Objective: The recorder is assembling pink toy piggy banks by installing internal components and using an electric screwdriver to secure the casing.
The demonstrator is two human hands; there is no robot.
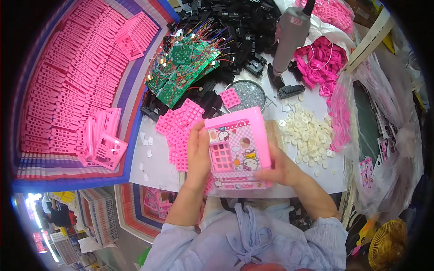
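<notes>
Both hands hold pink toy box point(238, 149)

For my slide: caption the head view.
Both hands, left and right, hold a pink toy box over a parts-strewn table.

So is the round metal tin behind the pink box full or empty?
Filled: the round tin shows a grey, glittery mass of tiny parts nearly up to its rim, behind the pink box.

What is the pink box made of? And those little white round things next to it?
The pink box looks like hard, glossy moulded plastic: smooth shiny top edge, with a printed cartoon sticker on its face. The white discs seem to be matte plastic or rubber; they are too small to tell.
</notes>
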